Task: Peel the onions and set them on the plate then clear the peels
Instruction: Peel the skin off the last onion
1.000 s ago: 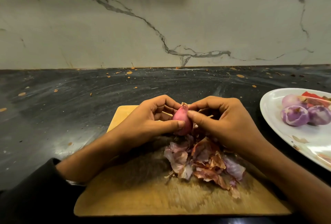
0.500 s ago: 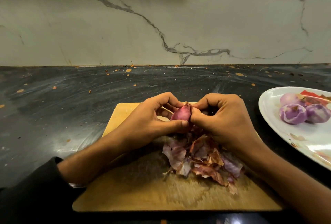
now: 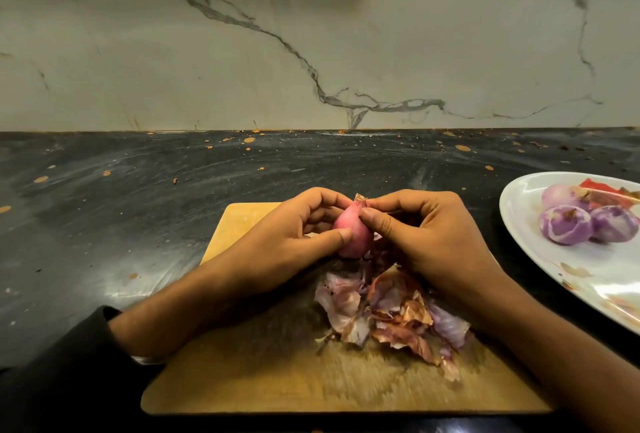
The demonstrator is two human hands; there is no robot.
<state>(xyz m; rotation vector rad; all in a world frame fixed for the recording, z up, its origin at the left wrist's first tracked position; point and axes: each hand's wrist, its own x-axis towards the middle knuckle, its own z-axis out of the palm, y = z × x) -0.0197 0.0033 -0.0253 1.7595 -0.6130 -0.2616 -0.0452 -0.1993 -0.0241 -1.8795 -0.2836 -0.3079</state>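
A small pink onion (image 3: 353, 235) is held above the wooden cutting board (image 3: 270, 377). My left hand (image 3: 294, 242) grips it from the left, thumb across its front. My right hand (image 3: 426, 238) pinches the skin near its dry tip with thumb and forefinger. A heap of reddish and pale peels (image 3: 388, 315) lies on the board just below the hands. At the right, a white plate (image 3: 588, 280) carries three peeled purple onions (image 3: 566, 224).
The board lies on a dark counter (image 3: 138, 211) speckled with orange spots, with a marble wall (image 3: 311, 37) behind. A red item (image 3: 602, 190) lies on the plate behind the onions. A few peel scraps (image 3: 575, 271) sit on the plate.
The onion has been turned a little in my hands, with more of its pink side facing me. My right thumb has shifted up toward the tip. The peel heap has stayed put.
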